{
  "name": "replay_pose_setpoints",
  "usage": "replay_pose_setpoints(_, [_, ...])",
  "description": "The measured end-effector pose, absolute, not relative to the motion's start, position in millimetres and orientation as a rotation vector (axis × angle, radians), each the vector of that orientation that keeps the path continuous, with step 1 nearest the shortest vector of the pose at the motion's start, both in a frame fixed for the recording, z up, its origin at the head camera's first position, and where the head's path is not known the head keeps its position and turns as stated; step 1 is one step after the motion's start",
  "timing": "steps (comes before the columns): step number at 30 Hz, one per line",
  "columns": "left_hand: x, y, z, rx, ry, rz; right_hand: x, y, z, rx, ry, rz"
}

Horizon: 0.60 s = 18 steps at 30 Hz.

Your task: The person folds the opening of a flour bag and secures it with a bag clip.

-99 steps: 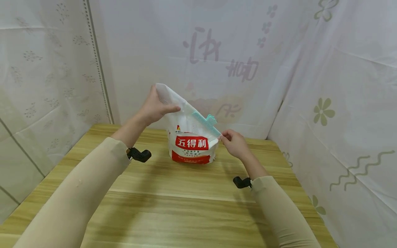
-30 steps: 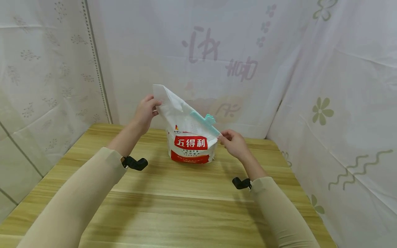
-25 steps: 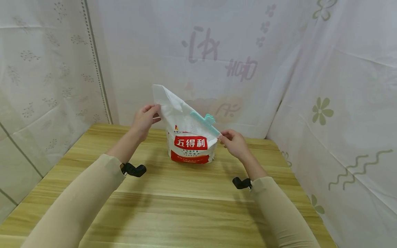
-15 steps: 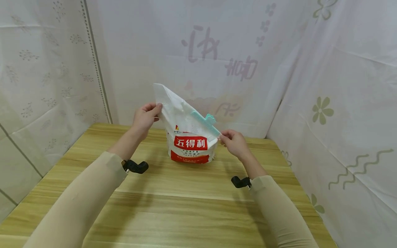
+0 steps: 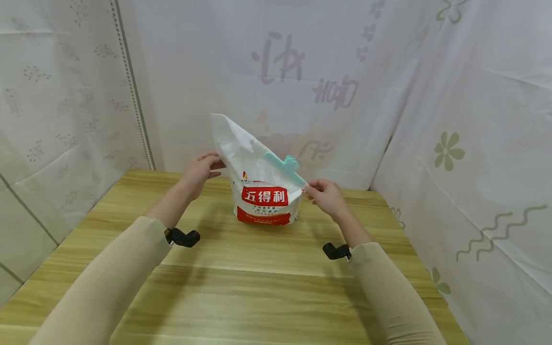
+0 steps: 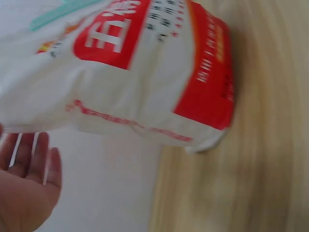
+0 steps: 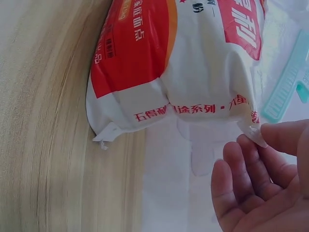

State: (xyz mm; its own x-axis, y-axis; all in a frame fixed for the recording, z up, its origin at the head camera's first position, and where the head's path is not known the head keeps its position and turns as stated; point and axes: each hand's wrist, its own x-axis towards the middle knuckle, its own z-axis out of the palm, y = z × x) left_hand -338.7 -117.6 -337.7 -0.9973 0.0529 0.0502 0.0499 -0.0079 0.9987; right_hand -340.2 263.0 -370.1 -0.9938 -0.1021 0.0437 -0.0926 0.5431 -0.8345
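A white and red flour bag (image 5: 264, 196) stands upright on the wooden table, its top slanting from a high left corner down to the right. Along that slanted edge sits a teal bag clip (image 5: 285, 167). My left hand (image 5: 199, 173) is at the bag's left side, below the tall corner. Its fingers (image 6: 36, 159) look mostly straight in the left wrist view, close to the bag's edge; the thumb is out of sight there. With thumb and forefinger, my right hand (image 5: 328, 197) pinches the bag's right corner just below the clip's end.
The wooden table (image 5: 241, 297) runs beneath both arms. Pale printed curtains hang close behind it (image 5: 185, 72) and at both sides. A black wrist camera (image 5: 183, 237) sits on the left wrist, another camera (image 5: 336, 251) on the right.
My left hand has come down along the bag's left side from the top corner, which it held at first. The right hand keeps its pinch, and the clip stays on the edge.
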Motion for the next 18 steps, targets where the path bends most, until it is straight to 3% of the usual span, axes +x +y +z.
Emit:
replay_pose_setpoints(6, [-339.8,-113.2,-353.8,0.151,2.293,2.037,-340.6,264.0,-371.5,-0.196,2.764,-1.401])
replay_pose_setpoints(18, [-340.1,-110.5,-349.8,0.129,2.440,2.016,-337.5,264.3,-370.2,-0.184,2.871,-1.290])
